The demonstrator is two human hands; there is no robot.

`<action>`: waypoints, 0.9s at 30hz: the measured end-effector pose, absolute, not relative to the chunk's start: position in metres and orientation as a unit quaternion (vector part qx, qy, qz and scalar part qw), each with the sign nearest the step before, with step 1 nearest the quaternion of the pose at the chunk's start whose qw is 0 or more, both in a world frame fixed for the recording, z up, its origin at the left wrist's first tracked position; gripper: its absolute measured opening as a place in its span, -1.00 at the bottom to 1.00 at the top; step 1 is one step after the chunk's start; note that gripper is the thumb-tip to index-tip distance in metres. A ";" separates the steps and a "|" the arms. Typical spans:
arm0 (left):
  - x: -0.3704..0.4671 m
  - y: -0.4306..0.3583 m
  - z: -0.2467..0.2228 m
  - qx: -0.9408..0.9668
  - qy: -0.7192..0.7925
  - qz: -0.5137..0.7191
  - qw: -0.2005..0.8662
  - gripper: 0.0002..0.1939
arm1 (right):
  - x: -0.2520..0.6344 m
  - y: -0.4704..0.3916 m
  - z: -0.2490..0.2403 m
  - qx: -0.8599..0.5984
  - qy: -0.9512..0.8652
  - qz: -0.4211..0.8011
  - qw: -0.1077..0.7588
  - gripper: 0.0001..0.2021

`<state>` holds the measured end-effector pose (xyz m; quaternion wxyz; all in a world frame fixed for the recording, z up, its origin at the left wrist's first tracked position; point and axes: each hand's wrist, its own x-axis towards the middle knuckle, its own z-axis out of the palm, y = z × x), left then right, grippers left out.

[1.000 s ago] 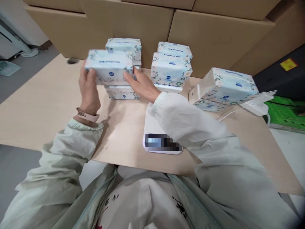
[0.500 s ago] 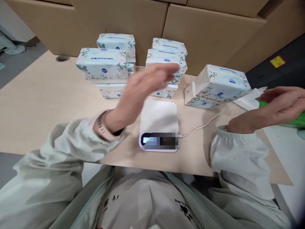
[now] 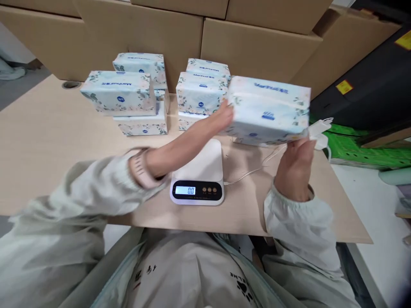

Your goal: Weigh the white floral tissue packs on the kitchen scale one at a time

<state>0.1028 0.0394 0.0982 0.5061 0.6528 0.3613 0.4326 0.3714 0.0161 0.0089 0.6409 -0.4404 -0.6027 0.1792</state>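
Nearest, on a pale wooden table (image 3: 150,218), a white digital scale (image 3: 207,164) is seen, its display (image 3: 185,191) reading 0.0. Beyond it, a floral Manhua tissue pack (image 3: 269,107) is held between two bare hands — its left end pressed by the left hand (image 3: 221,119), its near right corner pinched by the right hand (image 3: 296,164). Whether the pack beneath (image 3: 248,141) is touched cannot be told. The soft wrapper is probably best gripped evenly and lightly — level, without denting. Farther back, stacked tissue packs (image 3: 120,92) are backed by cardboard boxes (image 3: 253,53).
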 end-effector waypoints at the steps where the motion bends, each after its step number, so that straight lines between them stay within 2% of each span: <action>1: 0.078 0.023 0.097 0.661 0.359 0.412 0.515 -0.73 | 0.361 0.003 0.006 -0.435 -0.633 0.193 0.611 -0.37; 5: 0.006 -0.025 0.086 0.677 0.394 0.352 0.512 -0.42 | 0.325 -0.032 -0.012 -0.411 -0.729 0.265 0.479 -0.30; 9: -0.011 -0.036 0.061 0.692 0.421 0.323 0.490 -0.40 | 0.314 -0.040 -0.026 -0.415 -0.737 0.307 0.437 -0.32; 11: -0.011 -0.030 0.044 0.696 0.427 0.345 0.462 -0.44 | 0.317 -0.038 -0.029 -0.441 -0.709 0.301 0.460 -0.38; 14: -0.011 -0.016 0.017 0.669 0.445 0.461 0.375 -0.53 | 0.321 -0.033 -0.028 -0.488 -0.623 0.270 0.548 -0.48; 18: -0.012 -0.001 -0.007 0.579 0.428 0.608 0.335 -0.63 | 0.317 -0.026 -0.021 -0.531 -0.486 0.230 0.655 -0.44; 22: -0.012 0.002 -0.010 0.532 0.455 0.615 0.363 -0.70 | 0.312 -0.023 -0.016 -0.549 -0.459 0.242 0.656 -0.44; 27: -0.014 0.002 -0.007 0.511 0.470 0.606 0.388 -0.67 | 0.311 -0.023 -0.015 -0.542 -0.461 0.251 0.657 -0.41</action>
